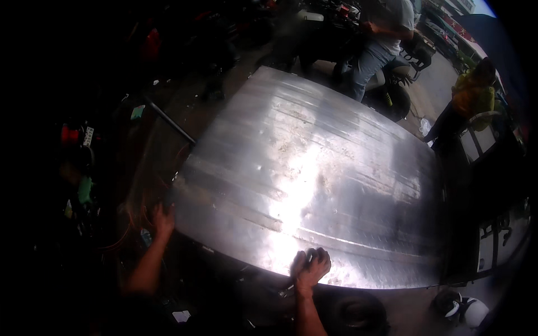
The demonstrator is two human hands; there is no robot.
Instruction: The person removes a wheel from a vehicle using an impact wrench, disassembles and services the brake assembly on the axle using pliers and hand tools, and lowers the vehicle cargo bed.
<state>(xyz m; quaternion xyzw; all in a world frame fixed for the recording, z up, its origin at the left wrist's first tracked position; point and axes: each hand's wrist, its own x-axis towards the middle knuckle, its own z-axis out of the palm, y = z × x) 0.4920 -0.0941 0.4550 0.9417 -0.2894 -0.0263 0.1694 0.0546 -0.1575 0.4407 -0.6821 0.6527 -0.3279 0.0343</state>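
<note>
A large flat metal panel (pixel 235 157), silvery with several ridges and brownish smudges, lies across the middle of the view. It has bright glare on it. At its near edge, my right hand (pixel 311 271) rests with fingers curled over the top surface. Something dark shows between the thumb and fingers; whether it is an object or shadow is unclear. My left hand (pixel 163 223) is beside the panel's left edge, dimly lit, with fingers pointing up and somewhat apart. I see nothing held in it, and contact with the edge cannot be made out.
A dark bar (pixel 171 121) juts out at the panel's left side. Beyond the far edge, a person in jeans (pixel 372 64) is at a motorbike with a dark wheel (pixel 395 103). Another person in yellow (pixel 473 98) is at right. A tyre (pixel 358 313) and white helmet-like object (pixel 475 312) lie low.
</note>
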